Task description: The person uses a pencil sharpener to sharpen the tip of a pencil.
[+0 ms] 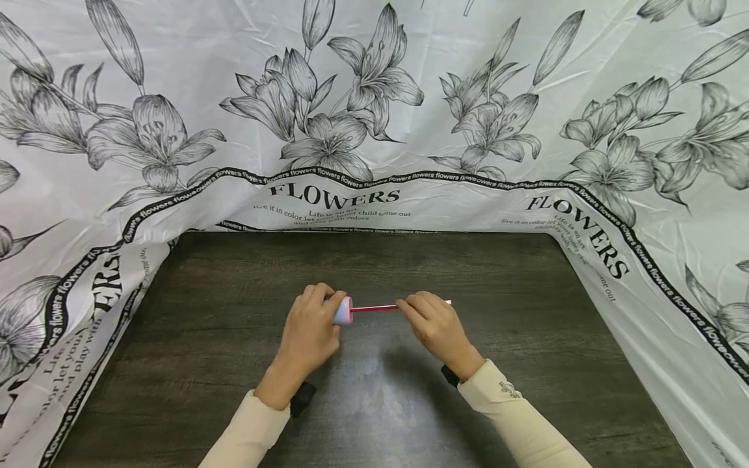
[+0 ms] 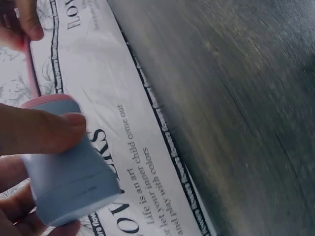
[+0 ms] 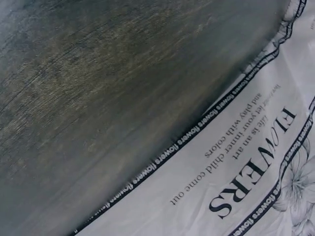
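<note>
Over the middle of the table, my left hand [image 1: 309, 328] grips a small blue pencil sharpener [image 1: 342, 311] with a pink end. In the left wrist view its rounded blue body [image 2: 74, 177] shows, the thumb [image 2: 54, 132] pressing on the near side and other fingers beneath. A slim red pencil [image 1: 374, 308] points into the sharpener's pink end. My right hand [image 1: 435, 326] pinches the pencil farther along, and its pale end pokes out past the knuckles. The pencil's tip is hidden inside the sharpener. Neither hand appears in the right wrist view.
A dark wood-grain table [image 1: 234, 390] lies below both hands. White cloth [image 1: 468, 208] printed with flowers and lettering hangs along its back and sides. Dark wrist bands [image 1: 302, 399] show at the pale sleeves [image 1: 248, 432].
</note>
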### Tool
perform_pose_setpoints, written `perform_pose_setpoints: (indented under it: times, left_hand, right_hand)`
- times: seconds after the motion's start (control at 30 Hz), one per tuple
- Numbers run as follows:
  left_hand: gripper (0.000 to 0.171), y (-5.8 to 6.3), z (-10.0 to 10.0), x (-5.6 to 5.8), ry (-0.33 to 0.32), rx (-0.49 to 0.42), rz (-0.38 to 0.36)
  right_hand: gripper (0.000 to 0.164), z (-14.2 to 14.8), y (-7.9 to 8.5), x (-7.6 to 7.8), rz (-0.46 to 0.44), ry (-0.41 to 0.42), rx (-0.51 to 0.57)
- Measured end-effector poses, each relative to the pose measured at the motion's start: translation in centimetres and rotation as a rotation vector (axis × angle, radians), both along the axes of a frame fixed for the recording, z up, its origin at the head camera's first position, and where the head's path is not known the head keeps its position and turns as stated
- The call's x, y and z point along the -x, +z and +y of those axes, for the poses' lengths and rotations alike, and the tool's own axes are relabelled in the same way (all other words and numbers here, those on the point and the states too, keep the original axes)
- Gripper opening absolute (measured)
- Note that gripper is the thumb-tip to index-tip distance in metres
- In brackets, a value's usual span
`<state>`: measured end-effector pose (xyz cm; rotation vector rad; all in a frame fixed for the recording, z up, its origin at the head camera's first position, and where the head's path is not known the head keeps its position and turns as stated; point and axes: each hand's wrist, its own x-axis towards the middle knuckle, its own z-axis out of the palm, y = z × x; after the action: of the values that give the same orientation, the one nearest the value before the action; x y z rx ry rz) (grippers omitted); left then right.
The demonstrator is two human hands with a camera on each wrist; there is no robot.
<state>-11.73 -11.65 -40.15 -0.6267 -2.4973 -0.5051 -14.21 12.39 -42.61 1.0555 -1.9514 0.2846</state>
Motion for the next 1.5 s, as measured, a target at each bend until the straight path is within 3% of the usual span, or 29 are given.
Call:
perform_pose_setpoints:
  times: [0.1, 0.2, 0.3, 0.4, 0.5, 0.63, 0.77, 0.87, 1.07, 1.23, 1.5]
  left_hand:
    - [0.047, 0.2, 0.0, -0.1, 0.001, 0.004, -0.07]
    - [0.048, 0.2, 0.0, -0.2, 0.002, 0.02, -0.098]
    - [0.048, 0.2, -0.1, -0.2, -0.004, 0.043, -0.053]
    - [0.047, 0.3, 0.0, 0.0, -0.014, 0.057, 0.026]
    - [0.045, 0.2, 0.1, 0.0, -0.022, 0.065, 0.088]
    - [0.046, 0.2, 0.2, 0.0, -0.02, 0.073, 0.119]
    - [0.046, 0.4, 0.2, -0.1, -0.01, 0.075, 0.096]
    - [0.047, 0.4, 0.1, -0.1, 0.0, 0.072, 0.073]
    - [0.048, 0.5, 0.1, -0.1, 0.004, 0.063, 0.064]
    - [0.048, 0.7, 0.1, 0.0, -0.018, 0.055, 0.076]
    - [0.048, 0.6, 0.3, -0.2, -0.024, 0.057, 0.053]
  right_hand:
    - [0.025, 0.0, -0.1, 0.0, 0.03, -0.014, -0.024]
    - [0.027, 0.0, -0.3, -0.1, 0.004, -0.004, -0.043]
    - [0.021, 0.0, -0.3, -0.2, -0.075, 0.03, -0.043]
    - [0.009, 0.2, -0.1, -0.2, -0.226, 0.063, -0.032]
    - [0.011, 0.5, 0.3, -0.1, -0.373, 0.078, -0.038]
    - [0.009, 0.6, 0.8, -0.1, -0.433, 0.053, -0.084]
    - [0.012, 0.4, 0.4, -0.1, -0.389, 0.028, -0.068]
    - [0.026, 0.4, 0.2, 0.0, -0.342, 0.037, -0.033]
    - [0.01, 0.3, 0.0, 0.0, -0.137, 0.004, 0.003]
    - [0.022, 0.3, -0.3, -0.1, -0.012, -0.036, 0.039]
    - [0.023, 0.2, -0.2, -0.1, 0.058, -0.029, 0.045]
